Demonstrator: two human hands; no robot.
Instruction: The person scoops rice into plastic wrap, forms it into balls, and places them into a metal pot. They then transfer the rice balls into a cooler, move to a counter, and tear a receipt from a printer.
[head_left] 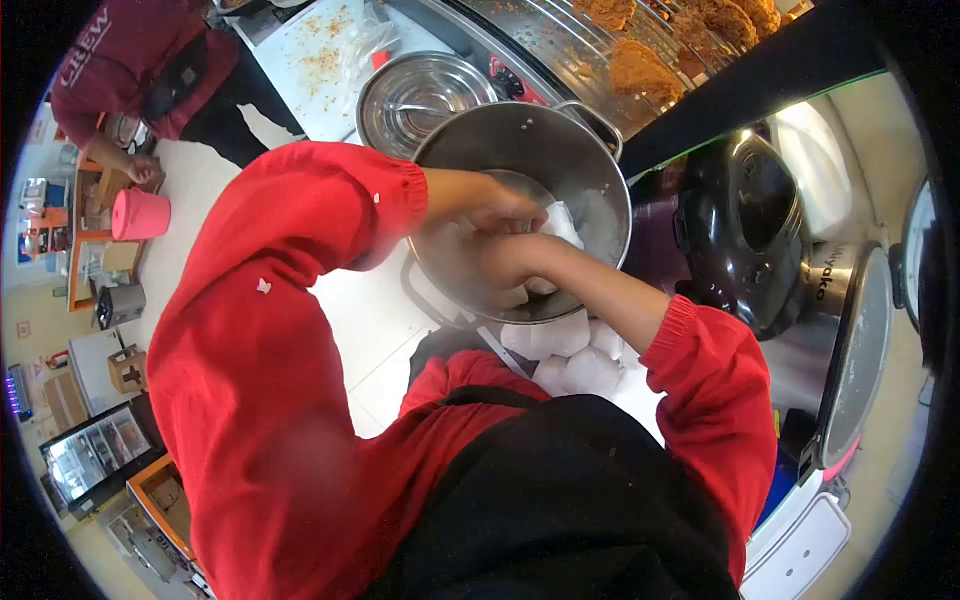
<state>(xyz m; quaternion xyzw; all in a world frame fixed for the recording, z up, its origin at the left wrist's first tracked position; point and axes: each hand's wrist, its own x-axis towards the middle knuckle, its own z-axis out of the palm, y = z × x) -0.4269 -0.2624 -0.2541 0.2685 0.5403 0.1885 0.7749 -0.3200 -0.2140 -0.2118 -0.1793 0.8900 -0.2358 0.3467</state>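
Observation:
Both my hands reach down into a large metal stockpot (600, 150). My left hand (500, 205) has its fingers bent in against a white wrapped bundle (564, 224) inside the pot. Crossing close below it, my right hand (508, 262) is closed over more white wrapping (540, 286), and its fingertips are partly hidden. What is inside the wrapping does not show. More rounded white bundles (585, 370) lie beside the pot, on the side nearest my body.
A round metal lid (425, 90) lies against the pot's far left side. Fried pieces (640, 75) sit on a rack behind. A black-lidded cooker (745, 230) stands at the right. At the upper left is a co-worker in a maroon shirt (120, 70), near a pink bucket (140, 214).

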